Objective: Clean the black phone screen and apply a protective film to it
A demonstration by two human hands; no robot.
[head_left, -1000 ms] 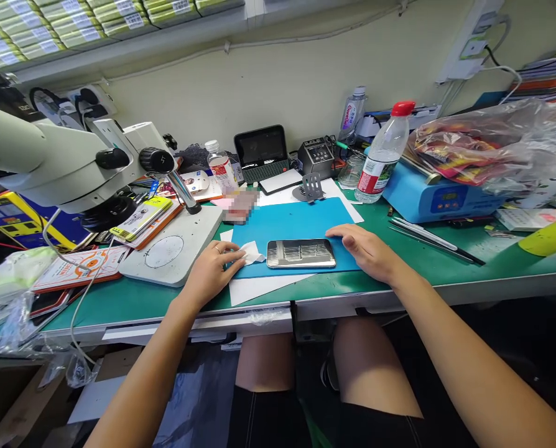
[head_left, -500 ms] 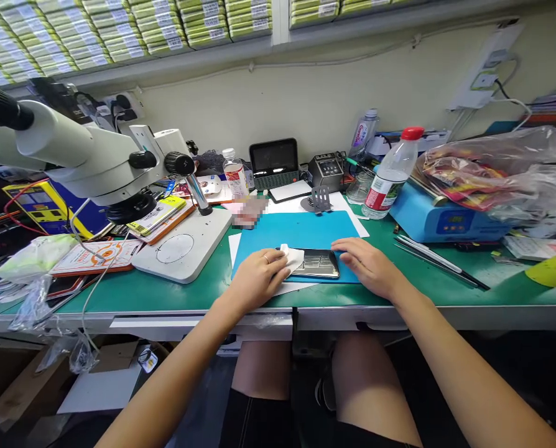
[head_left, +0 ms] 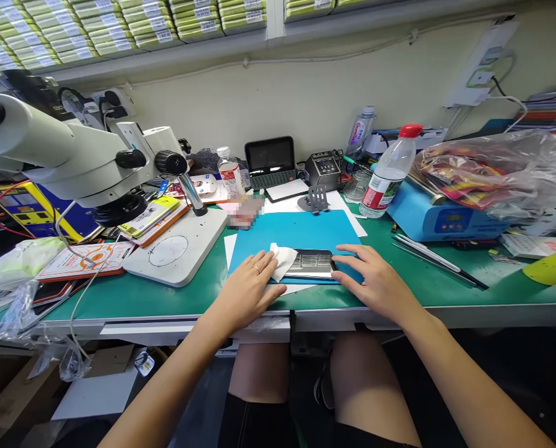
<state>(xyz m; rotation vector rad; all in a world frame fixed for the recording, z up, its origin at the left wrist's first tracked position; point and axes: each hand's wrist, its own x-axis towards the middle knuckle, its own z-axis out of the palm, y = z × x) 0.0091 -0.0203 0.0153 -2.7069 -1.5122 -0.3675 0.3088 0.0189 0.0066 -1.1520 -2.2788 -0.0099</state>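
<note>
On a blue mat [head_left: 301, 225] lies a phone [head_left: 316, 261], a flat dark-edged device with a shiny top full of reflections. A crumpled white tissue [head_left: 283, 258] covers its left end. My left hand [head_left: 250, 283], with a ring on one finger, rests flat beside it; the fingertips touch the tissue and the thumb is spread away. At the phone's right end is my right hand [head_left: 374, 274], open, its thumb and forefinger apart around the right edge. The thumb tip is at the near right corner; whether it touches cannot be made out.
A microscope [head_left: 73, 155] on a white base [head_left: 198, 249] stands left. Behind the mat are a dark phone stand [head_left: 318, 198] and a small screen [head_left: 271, 155]. To the right are a red-capped bottle [head_left: 390, 174], a blue device [head_left: 431, 214] and tweezers [head_left: 439, 261].
My left fingers have straightened and the thumb has spread away from the tissue. My right hand has opened wider around the phone's right end. The view has shifted slightly.
</note>
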